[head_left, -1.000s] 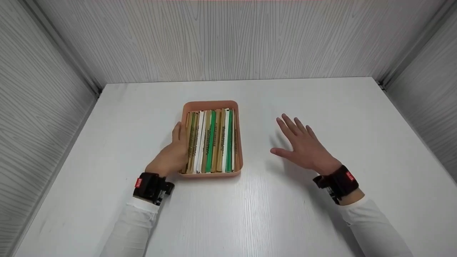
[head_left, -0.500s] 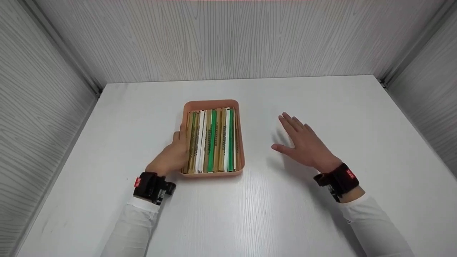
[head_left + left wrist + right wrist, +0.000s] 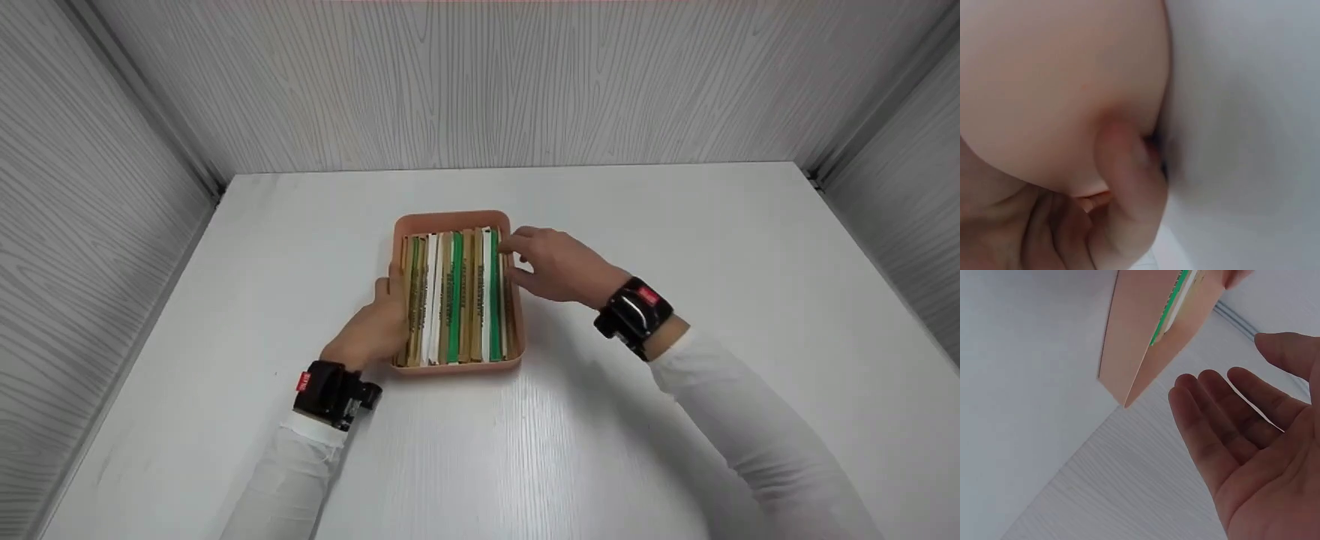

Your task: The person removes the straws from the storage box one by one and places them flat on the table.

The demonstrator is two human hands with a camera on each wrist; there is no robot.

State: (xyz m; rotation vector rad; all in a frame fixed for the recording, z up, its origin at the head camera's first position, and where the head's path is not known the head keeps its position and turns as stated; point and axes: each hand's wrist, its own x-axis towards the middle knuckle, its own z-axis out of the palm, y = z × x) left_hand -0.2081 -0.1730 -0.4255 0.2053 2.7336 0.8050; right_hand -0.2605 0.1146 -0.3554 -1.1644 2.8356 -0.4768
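Observation:
A terracotta-pink rectangular bin (image 3: 452,222) with rounded corners stands on the table. Slim flat packets (image 3: 455,300) in brown, white and green fill it, seen edge-on in a row, with dark print too small to read. My left hand (image 3: 373,328) grips the bin's near left corner; the left wrist view shows the thumb (image 3: 1129,169) against its wall. My right hand (image 3: 562,264) hangs at the bin's right rim, fingertips over the rightmost packets, thumb near the rim. From the right wrist, those fingers look loosely bent, with nothing between them and the thumb.
A white table (image 3: 465,465) carries the bin. A pale wood-grain panel (image 3: 480,90) rises behind it, with similar panels at the left (image 3: 82,247) and right. Both wrists wear black straps (image 3: 636,316) with cameras.
My right hand has moved left from the bare tabletop to the bin's right rim, its spread fingers now bent. My left hand stays at the bin, which has only shifted slightly in view.

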